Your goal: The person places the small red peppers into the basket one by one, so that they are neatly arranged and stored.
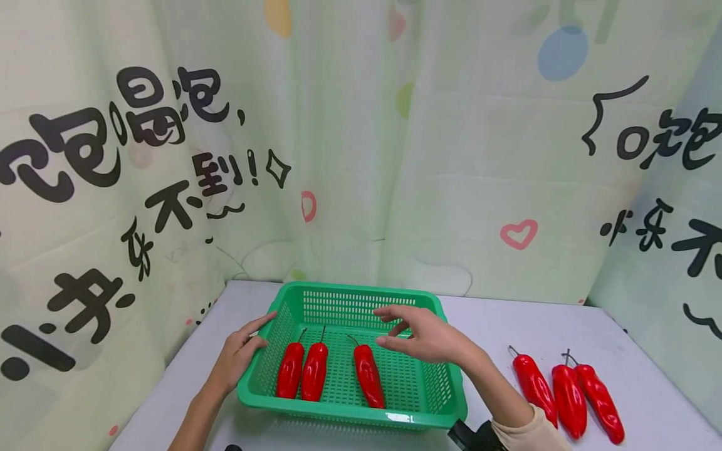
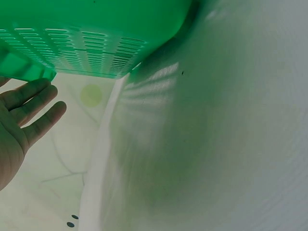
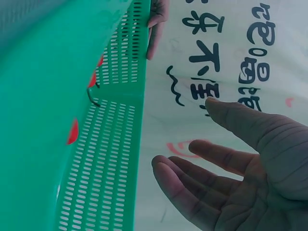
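A green plastic basket (image 1: 271, 404) stands on the table with three red peppers in it. Two peppers, one (image 1: 290, 369) beside another (image 1: 314, 371), lie toward its left side; a third (image 1: 369, 376) lies near the middle. My left hand (image 1: 239, 354) is at the basket's left rim, its fingers (image 2: 41, 108) fairly straight and the tips right at the edge. Over the right part of the basket hovers my right hand (image 1: 425, 335), holding nothing, fingers loosely bent and thumb apart, as the right wrist view also shows (image 3: 231, 178).
Three more red peppers, the left one (image 1: 534, 382), the middle one (image 1: 568, 398) and the right one (image 1: 600, 401), lie on the white table (image 1: 485, 326) right of the basket. A pale printed curtain (image 1: 350, 156) hangs behind and at both sides.
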Demonstrator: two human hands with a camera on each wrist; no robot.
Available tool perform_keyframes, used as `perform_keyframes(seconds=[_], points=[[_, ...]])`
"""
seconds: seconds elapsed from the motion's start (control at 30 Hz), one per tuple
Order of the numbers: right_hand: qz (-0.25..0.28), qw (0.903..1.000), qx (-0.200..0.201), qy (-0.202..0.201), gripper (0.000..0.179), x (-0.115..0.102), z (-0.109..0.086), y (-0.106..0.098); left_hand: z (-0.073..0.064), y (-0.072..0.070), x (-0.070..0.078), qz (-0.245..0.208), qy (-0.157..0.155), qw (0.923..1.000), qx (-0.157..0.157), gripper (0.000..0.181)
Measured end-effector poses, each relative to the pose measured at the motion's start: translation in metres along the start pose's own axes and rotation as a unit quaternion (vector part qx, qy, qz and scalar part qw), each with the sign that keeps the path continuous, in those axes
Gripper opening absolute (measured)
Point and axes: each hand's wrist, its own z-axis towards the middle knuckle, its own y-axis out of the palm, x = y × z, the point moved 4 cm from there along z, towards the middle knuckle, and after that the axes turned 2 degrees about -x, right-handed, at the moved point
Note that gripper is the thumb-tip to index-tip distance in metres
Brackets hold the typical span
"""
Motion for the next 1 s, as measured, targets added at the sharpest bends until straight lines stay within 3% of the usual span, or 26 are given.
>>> perform_keyframes(seconds=[0.47, 1.0], points=[[0.020, 0.9995, 0.015, 0.017, 0.056, 0.003, -0.016, -0.006, 0.000, 0.000, 0.002, -0.009, -0.001, 1.0000, 0.001, 0.049], [0.002, 0.9990, 0.039, 0.020, 0.059, 0.007, -0.039, -0.018, 0.001, -0.001, -0.001, -0.016, -0.002, 0.9998, -0.007, 0.049]])
